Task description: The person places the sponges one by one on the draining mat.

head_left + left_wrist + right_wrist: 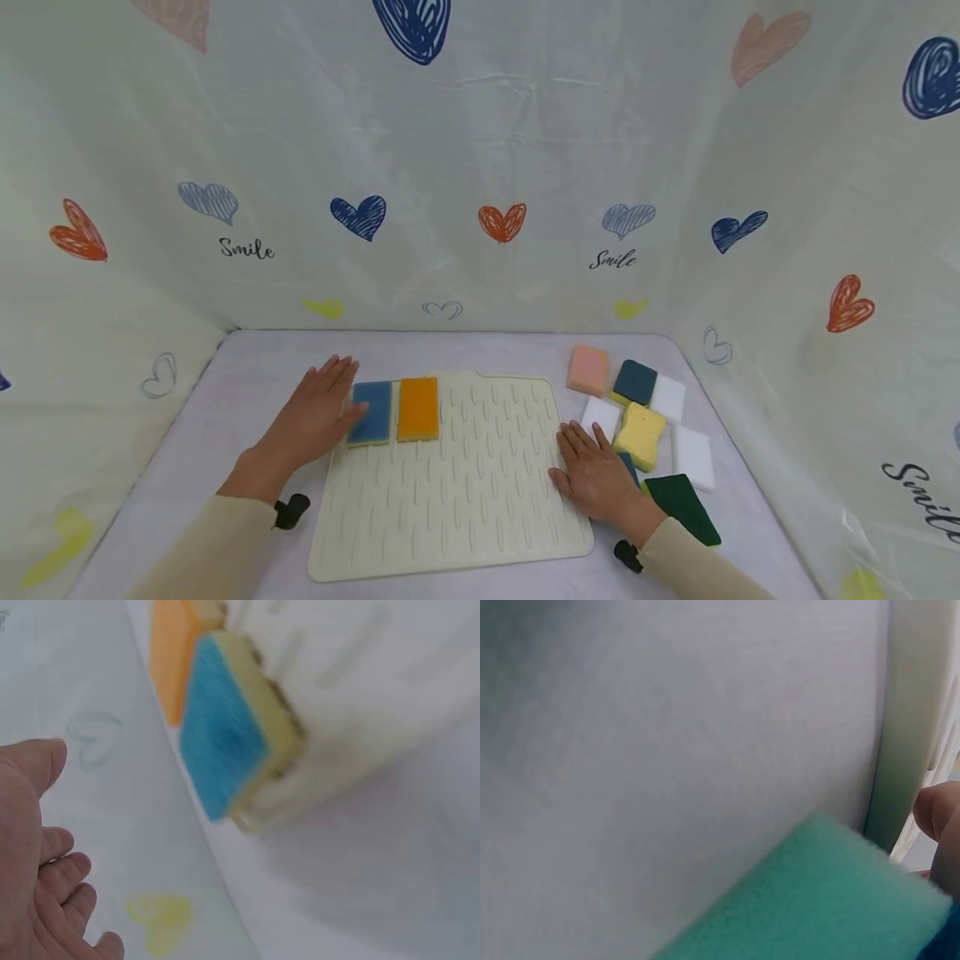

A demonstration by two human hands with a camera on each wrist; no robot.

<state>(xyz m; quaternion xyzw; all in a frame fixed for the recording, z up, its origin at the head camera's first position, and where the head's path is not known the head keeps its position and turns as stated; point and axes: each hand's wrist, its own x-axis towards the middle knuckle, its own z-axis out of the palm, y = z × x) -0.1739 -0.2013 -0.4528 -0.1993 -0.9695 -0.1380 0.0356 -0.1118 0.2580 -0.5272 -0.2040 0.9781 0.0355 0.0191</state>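
Note:
A cream ribbed mat (480, 492) lies on the table. On its upper left part sit a blue sponge (372, 412) and, just right of it, an orange sponge (417, 408). My left hand (311, 417) is at the mat's upper left, fingers straight, its thumb over the blue sponge's edge in the head view; the left wrist view shows that hand (37, 862) apart from the blue sponge (221, 731). My right hand (600, 475) lies flat with fingers extended at the mat's right edge and grips nothing. Its fingers (939, 817) show beside the mat's rim (911, 712).
Right of the mat lies a loose group: a pink sponge (588, 370), a dark blue one (635, 382), a yellow one (640, 436), several white ones (693, 457) and a dark green pad (684, 507). A heart-printed curtain (450, 150) rises behind and beside the table.

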